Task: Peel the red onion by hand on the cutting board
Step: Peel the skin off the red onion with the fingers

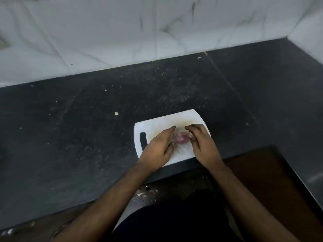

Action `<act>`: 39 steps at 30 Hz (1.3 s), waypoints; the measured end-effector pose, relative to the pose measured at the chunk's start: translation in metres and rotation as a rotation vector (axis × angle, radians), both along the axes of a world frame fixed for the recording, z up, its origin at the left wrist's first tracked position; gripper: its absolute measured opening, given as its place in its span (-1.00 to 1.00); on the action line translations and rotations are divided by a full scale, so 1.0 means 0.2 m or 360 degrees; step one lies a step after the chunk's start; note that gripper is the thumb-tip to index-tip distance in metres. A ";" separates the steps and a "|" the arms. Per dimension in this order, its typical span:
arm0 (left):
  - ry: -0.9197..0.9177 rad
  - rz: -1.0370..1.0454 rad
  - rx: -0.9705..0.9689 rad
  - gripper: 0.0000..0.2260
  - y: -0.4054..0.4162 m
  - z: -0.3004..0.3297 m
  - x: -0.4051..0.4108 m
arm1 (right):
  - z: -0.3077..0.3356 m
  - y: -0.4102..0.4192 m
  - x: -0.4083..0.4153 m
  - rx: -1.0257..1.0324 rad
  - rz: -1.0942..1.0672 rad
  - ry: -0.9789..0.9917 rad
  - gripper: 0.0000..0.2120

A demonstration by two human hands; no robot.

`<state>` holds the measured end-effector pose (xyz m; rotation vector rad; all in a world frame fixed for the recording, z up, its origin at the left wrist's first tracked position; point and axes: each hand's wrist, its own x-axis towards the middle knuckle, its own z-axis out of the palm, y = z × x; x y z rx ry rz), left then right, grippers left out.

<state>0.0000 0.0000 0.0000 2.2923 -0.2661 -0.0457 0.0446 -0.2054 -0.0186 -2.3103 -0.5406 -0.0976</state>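
one red onion sitting center frame on one white plastic cutting board with a slot handle | left hand lying against it, fingers looking straight | right hand curling at its other side, grip blurry, can't tell | dark speckled countertop with crumbs lying around, marble tile wall running across the top

Dark speckled stone countertop, white marble-veined tiled wall behind, brown floor below right
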 end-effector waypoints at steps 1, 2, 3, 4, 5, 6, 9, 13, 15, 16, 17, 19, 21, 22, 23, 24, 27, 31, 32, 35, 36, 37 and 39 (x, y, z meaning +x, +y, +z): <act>0.0007 -0.0011 -0.0009 -0.41 -0.01 -0.02 0.01 | -0.02 -0.01 0.00 0.0009 0.0022 0.0049 -0.66; 0.0017 -0.0021 -0.0020 -0.37 -0.02 -0.04 0.02 | -0.03 -0.01 0.01 -0.0008 0.0069 0.0113 -0.64; 0.0059 -0.0013 -0.0046 -0.34 -0.03 -0.06 0.03 | -0.05 -0.02 0.01 -0.0025 0.0120 0.0173 -0.63; 0.0102 -0.0005 -0.0078 -0.31 -0.05 -0.07 0.04 | -0.06 -0.01 0.01 -0.0058 0.0164 0.0249 -0.60; 0.0136 0.0012 -0.0134 -0.29 -0.07 -0.09 0.05 | -0.08 0.00 0.03 -0.0065 0.0201 0.0288 -0.58; 0.0149 0.0041 -0.0182 -0.29 -0.10 -0.10 0.06 | -0.08 0.01 0.04 -0.0054 0.0224 0.0313 -0.55; 0.0158 0.0243 -0.0307 -0.31 -0.14 -0.15 0.09 | -0.08 0.04 0.12 0.0067 0.0235 0.0383 -0.54; 0.0252 0.0578 -0.0568 -0.43 -0.16 -0.19 0.12 | -0.08 0.03 0.22 0.0327 0.0224 0.0564 -0.73; 0.0248 0.0647 -0.0630 -0.52 -0.18 -0.19 0.13 | -0.10 0.01 0.27 0.0416 0.0279 0.0606 -0.81; 0.0221 0.0652 -0.0615 -0.53 -0.19 -0.19 0.13 | -0.10 0.00 0.29 0.0424 0.0312 0.0599 -0.83; 0.0199 0.0648 -0.0567 -0.52 -0.19 -0.19 0.13 | -0.11 -0.01 0.30 0.0425 0.0344 0.0582 -0.84; 0.0157 0.0649 -0.0419 -0.45 -0.21 -0.21 0.12 | -0.13 -0.02 0.32 0.0406 0.0383 0.0510 -0.86; 0.0105 0.0675 -0.0318 -0.47 -0.24 -0.23 0.12 | -0.15 -0.02 0.33 0.0380 0.0368 0.0430 -0.86; 0.0070 0.0708 -0.0301 -0.51 -0.25 -0.24 0.12 | -0.15 -0.02 0.34 0.0376 0.0354 0.0428 -0.85; 0.0034 0.0750 -0.0292 -0.55 -0.26 -0.24 0.12 | -0.15 -0.02 0.36 0.0370 0.0360 0.0438 -0.84; -0.0004 0.0792 -0.0277 -0.57 -0.27 -0.25 0.11 | -0.15 -0.02 0.37 0.0357 0.0379 0.0434 -0.83; -0.0070 0.0835 -0.0201 -0.54 -0.31 -0.24 0.09 | -0.14 -0.03 0.38 0.0333 0.0464 0.0421 -0.79; -0.0122 0.0828 -0.0121 -0.61 -0.32 -0.25 0.08 | -0.16 -0.05 0.35 0.0347 0.0519 0.0316 -0.72; -0.0099 0.0852 -0.0153 -0.61 -0.31 -0.26 0.08 | -0.16 -0.05 0.34 0.0363 0.0534 0.0290 -0.74; -0.0119 0.0843 -0.0196 -0.60 -0.29 -0.27 0.08 | -0.14 -0.06 0.30 0.0352 0.0623 0.0191 -0.78; -0.0124 0.0820 -0.0185 -0.61 -0.29 -0.27 0.08 | -0.14 -0.06 0.30 0.0349 0.0643 0.0177 -0.78; -0.0123 0.0790 -0.0162 -0.62 -0.28 -0.28 0.09 | -0.14 -0.06 0.31 0.0357 0.0646 0.0176 -0.78; -0.0110 0.0745 -0.0105 -0.61 -0.28 -0.29 0.09 | -0.14 -0.06 0.31 0.0358 0.0627 0.0161 -0.81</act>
